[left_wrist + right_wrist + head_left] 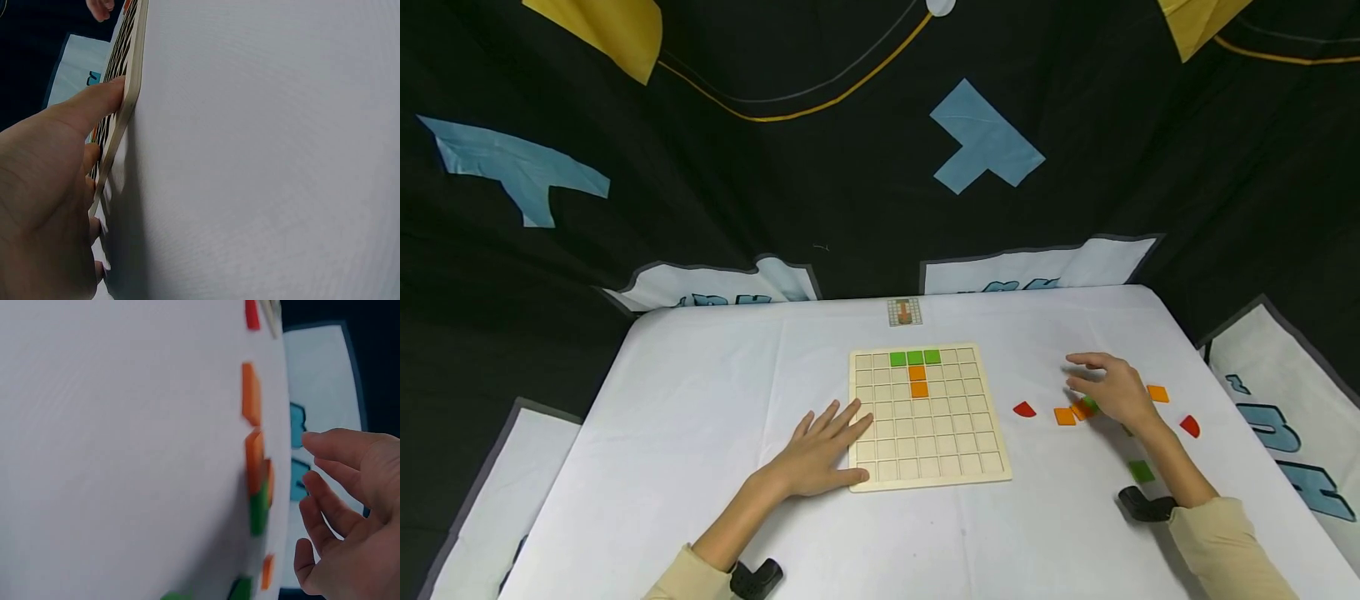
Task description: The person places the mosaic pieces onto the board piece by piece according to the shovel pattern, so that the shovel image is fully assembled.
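Behind the table (pixel 700 375) we see a black curtain (pixel 775 192), which carries blue patches (pixel 991 140), yellow patches (pixel 613 29) and a curved yellow line (pixel 767 119). Lower down, we notice white panels (pixel 1262 350) with blue markings (pixel 1262 423).

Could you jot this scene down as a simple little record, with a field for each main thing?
Board: flat, square, pale wooden grid board on a white cloth
Tiles placed: three green square tiles in a row along the far side; two orange square tiles running down from the middle one
Left hand: left hand touches the board's left edge, fingers spread
Right hand: right hand hovers over loose pieces, nothing visibly held
Loose pieces, right: red curved-edged pieces, orange squares, green pieces
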Motion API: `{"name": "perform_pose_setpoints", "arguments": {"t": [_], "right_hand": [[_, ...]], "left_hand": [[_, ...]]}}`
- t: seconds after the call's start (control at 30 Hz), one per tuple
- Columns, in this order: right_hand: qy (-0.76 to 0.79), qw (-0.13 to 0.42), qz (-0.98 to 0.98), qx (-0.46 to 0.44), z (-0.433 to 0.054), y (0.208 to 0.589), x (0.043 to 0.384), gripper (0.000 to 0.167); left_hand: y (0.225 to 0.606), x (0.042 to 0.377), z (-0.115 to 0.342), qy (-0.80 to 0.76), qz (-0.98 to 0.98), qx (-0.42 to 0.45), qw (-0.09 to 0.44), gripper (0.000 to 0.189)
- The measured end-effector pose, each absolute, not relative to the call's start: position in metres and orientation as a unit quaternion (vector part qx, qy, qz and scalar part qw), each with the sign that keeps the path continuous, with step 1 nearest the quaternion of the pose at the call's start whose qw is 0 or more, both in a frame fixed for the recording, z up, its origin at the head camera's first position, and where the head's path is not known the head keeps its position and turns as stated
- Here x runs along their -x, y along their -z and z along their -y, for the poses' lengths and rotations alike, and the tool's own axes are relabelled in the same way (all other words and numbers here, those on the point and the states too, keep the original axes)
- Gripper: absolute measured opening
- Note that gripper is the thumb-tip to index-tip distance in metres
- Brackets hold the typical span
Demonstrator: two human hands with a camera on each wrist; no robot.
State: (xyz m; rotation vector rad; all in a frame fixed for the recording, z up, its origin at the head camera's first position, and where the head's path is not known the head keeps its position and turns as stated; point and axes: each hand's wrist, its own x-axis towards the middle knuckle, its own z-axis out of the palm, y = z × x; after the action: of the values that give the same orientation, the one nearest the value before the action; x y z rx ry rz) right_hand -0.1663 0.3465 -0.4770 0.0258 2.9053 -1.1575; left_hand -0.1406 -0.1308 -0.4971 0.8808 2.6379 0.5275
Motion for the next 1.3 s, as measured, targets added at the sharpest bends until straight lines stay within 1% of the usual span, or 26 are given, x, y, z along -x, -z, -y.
{"name": "perform_pose_setpoints", "arguments": {"t": [0.37, 0.73, 1.1, 1.3], "right_hand": [[0.352, 0.035, -0.935, -0.018, -0.364, 0.491, 0.163, 0.041], [0.348, 0.045, -0.936, -0.024, -0.36, 0.49, 0.167, 0.035], [0.327, 0.019, -0.945, -0.018, -0.355, 0.491, 0.168, 0.036], [0.332, -0.007, -0.943, 0.008, -0.344, 0.486, 0.17, 0.032]], "left_hand": [[0.496, 0.14, 0.131, -0.184, -0.921, -0.305, 0.155, 0.079], [0.495, 0.14, 0.131, -0.182, -0.922, -0.304, 0.156, 0.079], [0.494, 0.139, 0.131, -0.186, -0.92, -0.307, 0.157, 0.079], [0.493, 0.14, 0.131, -0.188, -0.919, -0.308, 0.158, 0.079]]}}
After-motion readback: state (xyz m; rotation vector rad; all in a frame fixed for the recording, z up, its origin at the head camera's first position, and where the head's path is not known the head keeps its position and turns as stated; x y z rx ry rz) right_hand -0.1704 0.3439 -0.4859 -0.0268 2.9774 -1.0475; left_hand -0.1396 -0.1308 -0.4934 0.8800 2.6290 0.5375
